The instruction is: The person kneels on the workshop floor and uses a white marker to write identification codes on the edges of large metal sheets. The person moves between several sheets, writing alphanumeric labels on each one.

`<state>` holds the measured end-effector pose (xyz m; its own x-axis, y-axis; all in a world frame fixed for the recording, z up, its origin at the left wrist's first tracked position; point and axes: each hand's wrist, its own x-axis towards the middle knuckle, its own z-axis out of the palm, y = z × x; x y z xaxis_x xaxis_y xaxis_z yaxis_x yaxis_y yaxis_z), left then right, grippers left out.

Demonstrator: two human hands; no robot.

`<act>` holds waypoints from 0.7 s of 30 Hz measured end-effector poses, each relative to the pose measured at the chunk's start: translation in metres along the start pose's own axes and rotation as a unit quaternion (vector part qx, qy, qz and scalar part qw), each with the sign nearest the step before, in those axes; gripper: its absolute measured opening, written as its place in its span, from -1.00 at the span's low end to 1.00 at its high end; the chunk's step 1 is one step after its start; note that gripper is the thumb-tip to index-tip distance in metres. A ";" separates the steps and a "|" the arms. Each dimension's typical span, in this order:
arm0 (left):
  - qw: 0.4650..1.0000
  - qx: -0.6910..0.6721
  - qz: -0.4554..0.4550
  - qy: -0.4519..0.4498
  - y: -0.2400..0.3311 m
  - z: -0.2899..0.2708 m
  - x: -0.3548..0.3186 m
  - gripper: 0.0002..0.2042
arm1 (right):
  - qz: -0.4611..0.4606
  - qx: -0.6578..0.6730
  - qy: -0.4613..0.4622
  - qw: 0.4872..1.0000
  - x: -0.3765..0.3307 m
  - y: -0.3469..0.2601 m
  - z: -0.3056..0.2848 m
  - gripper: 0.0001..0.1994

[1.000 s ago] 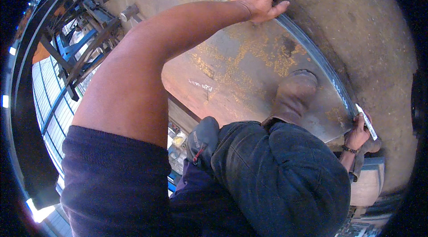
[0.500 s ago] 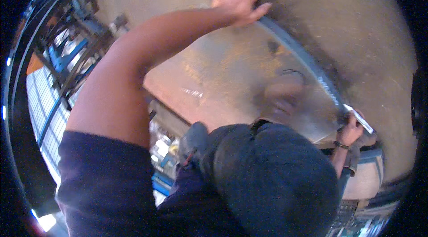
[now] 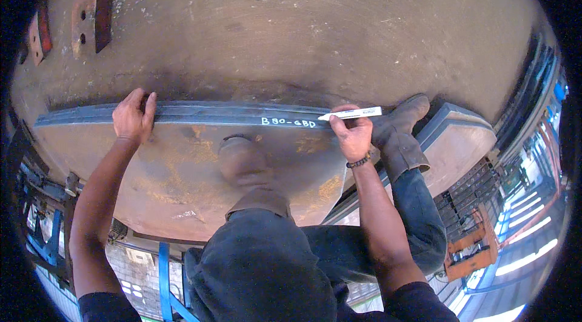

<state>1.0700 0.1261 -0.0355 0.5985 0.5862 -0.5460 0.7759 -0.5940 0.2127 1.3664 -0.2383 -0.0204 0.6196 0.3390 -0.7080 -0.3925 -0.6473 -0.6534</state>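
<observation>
Steel bar [image 3: 200, 114], long, dark and flat-edged, runs across the middle of the head view along the upper edge of a rusty steel plate [image 3: 176, 182], and bends with the lens toward the left rim. At the far left, up on the dusty concrete floor [image 3: 315, 25], lie two rust-red metal strips [image 3: 91, 0] with holes in them. The left hand [image 3: 132, 119] rests on the bar near its left end, fingers curled over the top edge and thumb pressed on the near face, so it grips the bar loosely rather than fully closed. Further right, white chalk-like characters [image 3: 288, 122] are written on the bar's face. Just right of them the right hand [image 3: 351, 131] is closed around a white marker [image 3: 351, 113], held nearly level with its tip touching the bar at the end of the writing. A beaded bracelet [image 3: 359, 162] sits on that wrist. Below the bar, one brown boot [image 3: 239, 161] stands on the plate, and another brown boot [image 3: 400, 128] is planted to the right of the marker hand, beside a second steel slab [image 3: 461, 134]. Dark trousers [image 3: 273, 267] fill the lower middle.
</observation>
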 end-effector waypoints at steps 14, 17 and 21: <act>1.000 0.015 0.004 -0.003 0.004 -0.004 0.001 -0.70 | 0.018 -0.028 -0.028 0.999 -0.003 -0.005 0.000 -0.89; 1.000 0.018 -0.004 -0.018 0.000 -0.001 0.000 -0.70 | 0.023 -0.030 -0.006 0.999 -0.004 -0.001 0.001 -0.87; 0.999 0.021 -0.010 -0.029 0.001 -0.002 0.000 -0.69 | 0.024 -0.035 -0.012 0.999 -0.004 0.002 0.001 -0.87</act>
<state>1.0713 0.1273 -0.0336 0.5688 0.5661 -0.5967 0.7781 -0.6054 0.1673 1.3623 -0.2400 -0.0191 0.5844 0.3220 -0.7449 -0.3723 -0.7092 -0.5987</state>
